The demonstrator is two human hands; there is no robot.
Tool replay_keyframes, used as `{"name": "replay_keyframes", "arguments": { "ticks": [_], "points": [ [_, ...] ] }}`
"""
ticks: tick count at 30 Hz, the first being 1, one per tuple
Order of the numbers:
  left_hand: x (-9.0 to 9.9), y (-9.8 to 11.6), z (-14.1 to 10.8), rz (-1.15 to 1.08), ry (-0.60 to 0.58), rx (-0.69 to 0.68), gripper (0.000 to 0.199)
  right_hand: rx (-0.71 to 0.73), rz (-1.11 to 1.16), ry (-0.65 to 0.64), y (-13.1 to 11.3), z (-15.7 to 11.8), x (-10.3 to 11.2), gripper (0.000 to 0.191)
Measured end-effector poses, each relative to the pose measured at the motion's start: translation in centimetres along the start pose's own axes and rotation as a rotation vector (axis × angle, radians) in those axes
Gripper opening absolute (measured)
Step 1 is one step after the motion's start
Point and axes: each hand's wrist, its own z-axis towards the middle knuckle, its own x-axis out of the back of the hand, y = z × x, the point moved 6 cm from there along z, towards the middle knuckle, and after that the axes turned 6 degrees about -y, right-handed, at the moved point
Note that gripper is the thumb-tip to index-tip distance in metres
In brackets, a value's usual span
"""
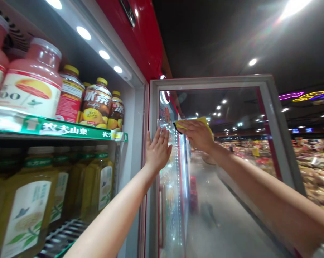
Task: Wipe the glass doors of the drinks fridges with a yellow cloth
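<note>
A glass door [231, 104] with a grey frame stands swung out from a red drinks fridge [140, 39]. My left hand [158, 152] lies flat with fingers spread on the hinge side of the door, over its frame and the glass edge. Against the upper part of the pane, my right hand [201, 135] presses a yellow cloth [207, 123], which has a dark edge showing by the fingertips. The fingers of that hand are stretched over the cloth, and part of the cloth is hidden beneath them.
To the left, the upper shelf [76, 130] bears pink juice bottles [34, 79] and iced tea bottles [96, 102]. Below stand large bottles of yellow-green drink [30, 200] on a wire rack [63, 236]. Through the glass, a grey floor [212, 215] and blurred store displays show.
</note>
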Motion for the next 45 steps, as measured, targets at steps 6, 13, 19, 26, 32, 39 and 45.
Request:
{"name": "replay_keyframes", "arguments": {
  "ticks": [6,13,19,26,32,39,45],
  "points": [
    [0.4,-1.2,-0.5,0.017,-0.048,0.054,0.065,-0.160,0.029,0.049,-1.2,5.5,-0.1,0.048],
    [1.1,-2.6,-1.9,0.033,-0.085,0.127,0.078,0.292,0.047,-0.091,-4.7,4.5,-0.4,0.045],
    [1.3,-3.1,-2.2,0.005,-0.098,0.134,0.075,0.178,0.002,-0.059,-4.4,5.8,0.4,0.045],
    [1.5,-2.9,-3.1,-0.041,-0.039,0.117,0.068,0.532,0.010,-0.228,-4.6,2.4,1.1,0.038],
    [1.5,-2.5,-2.9,-0.062,-0.006,0.114,0.066,0.248,-0.033,-0.139,-3.0,1.7,2.4,0.045],
    [1.3,-0.9,-2.0,-0.086,0.011,0.081,0.065,0.402,0.046,-0.287,-3.4,-2.0,3.9,0.045],
    [1.2,0.2,-0.7,-0.130,0.015,0.112,0.059,0.087,-0.050,-0.195,-0.7,-1.7,4.8,0.048]
  ]
}}
